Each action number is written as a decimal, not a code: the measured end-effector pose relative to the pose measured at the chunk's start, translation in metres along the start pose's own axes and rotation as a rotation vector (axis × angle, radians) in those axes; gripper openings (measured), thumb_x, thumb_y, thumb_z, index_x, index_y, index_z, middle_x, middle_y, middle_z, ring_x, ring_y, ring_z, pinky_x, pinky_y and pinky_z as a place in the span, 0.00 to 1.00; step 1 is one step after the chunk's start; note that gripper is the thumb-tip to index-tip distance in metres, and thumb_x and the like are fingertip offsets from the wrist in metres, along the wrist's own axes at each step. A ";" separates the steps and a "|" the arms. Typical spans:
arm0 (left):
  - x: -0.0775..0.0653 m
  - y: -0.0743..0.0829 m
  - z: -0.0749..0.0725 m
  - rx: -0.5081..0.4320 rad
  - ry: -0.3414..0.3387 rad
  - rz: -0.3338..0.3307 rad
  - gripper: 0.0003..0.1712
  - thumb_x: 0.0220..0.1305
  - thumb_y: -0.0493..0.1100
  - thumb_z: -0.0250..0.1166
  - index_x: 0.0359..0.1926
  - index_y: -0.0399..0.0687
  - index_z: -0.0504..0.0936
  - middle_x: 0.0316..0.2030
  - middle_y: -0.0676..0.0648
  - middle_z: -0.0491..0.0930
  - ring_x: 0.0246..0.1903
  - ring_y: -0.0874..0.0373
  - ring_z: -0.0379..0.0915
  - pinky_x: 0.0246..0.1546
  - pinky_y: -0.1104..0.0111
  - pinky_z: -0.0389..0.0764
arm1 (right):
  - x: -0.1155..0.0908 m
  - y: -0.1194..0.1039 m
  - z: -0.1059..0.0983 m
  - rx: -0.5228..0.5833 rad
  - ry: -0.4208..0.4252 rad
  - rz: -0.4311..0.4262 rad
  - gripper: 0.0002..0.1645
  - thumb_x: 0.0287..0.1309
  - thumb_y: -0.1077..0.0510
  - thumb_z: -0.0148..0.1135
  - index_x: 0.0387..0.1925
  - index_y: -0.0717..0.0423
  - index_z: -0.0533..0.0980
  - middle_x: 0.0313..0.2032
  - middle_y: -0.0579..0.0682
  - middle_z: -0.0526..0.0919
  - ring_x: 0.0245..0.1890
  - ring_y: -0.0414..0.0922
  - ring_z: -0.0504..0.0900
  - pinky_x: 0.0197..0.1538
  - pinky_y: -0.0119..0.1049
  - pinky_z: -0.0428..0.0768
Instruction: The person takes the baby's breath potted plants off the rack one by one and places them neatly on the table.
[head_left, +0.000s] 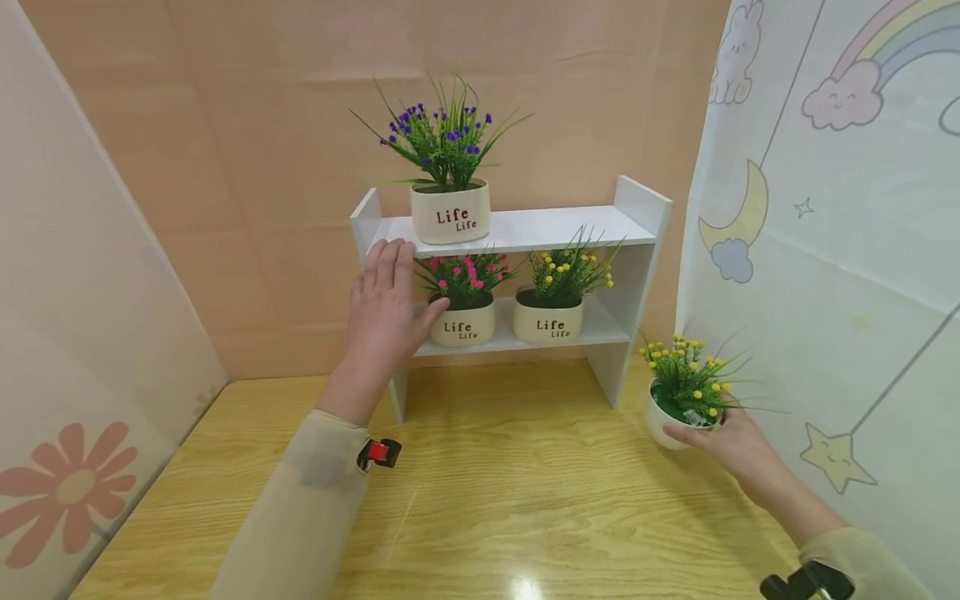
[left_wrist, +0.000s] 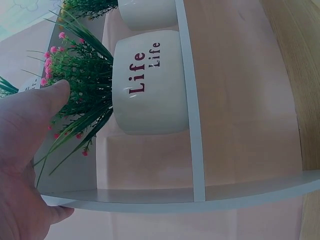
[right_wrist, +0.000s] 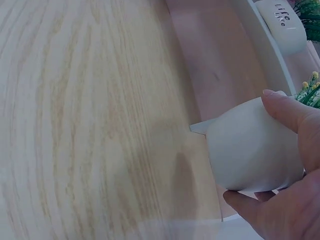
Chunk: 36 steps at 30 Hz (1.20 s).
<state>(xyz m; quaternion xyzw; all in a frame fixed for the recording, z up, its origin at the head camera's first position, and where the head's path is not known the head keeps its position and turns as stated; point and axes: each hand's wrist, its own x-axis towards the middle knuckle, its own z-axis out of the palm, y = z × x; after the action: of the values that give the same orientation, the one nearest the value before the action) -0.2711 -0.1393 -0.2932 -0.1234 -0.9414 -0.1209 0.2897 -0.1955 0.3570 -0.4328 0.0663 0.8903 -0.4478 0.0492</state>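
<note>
Grasps one of four potted plants, near right, with right hand, touching one shelf at left with straight-fingered left hand.

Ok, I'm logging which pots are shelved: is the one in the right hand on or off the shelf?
Off: the right hand grips the pot beside the shelf, with a gap between in the head view.

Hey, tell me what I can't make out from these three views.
Head view: part of the shelf's left side panel, behind the left hand.
Head view: some right hand fingers, behind the held pot.
Left wrist view: most of the upper-shelf pot, behind the left hand.
Right wrist view: most yellow flowers, cut off by the right edge.
</note>
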 end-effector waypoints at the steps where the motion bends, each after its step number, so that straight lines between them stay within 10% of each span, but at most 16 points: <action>1: 0.000 0.000 0.000 0.001 0.000 0.000 0.57 0.76 0.65 0.70 0.86 0.44 0.48 0.84 0.39 0.49 0.86 0.42 0.33 0.81 0.38 0.53 | 0.001 0.001 0.001 -0.008 -0.002 0.004 0.80 0.69 0.30 0.73 0.84 0.75 0.32 0.79 0.86 0.37 0.79 0.83 0.45 0.74 0.79 0.59; 36: 0.002 0.001 0.002 0.010 0.003 -0.006 0.58 0.75 0.64 0.71 0.86 0.43 0.48 0.85 0.39 0.48 0.86 0.42 0.33 0.81 0.38 0.53 | 0.007 0.024 0.019 0.019 0.008 -0.097 0.70 0.69 0.38 0.77 0.86 0.72 0.45 0.81 0.79 0.54 0.80 0.76 0.53 0.76 0.75 0.59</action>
<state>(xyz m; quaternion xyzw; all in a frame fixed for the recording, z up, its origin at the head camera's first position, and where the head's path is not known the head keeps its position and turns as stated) -0.2732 -0.1380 -0.2937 -0.1191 -0.9418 -0.1175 0.2916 -0.1980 0.3560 -0.4640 0.0252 0.8884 -0.4578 0.0230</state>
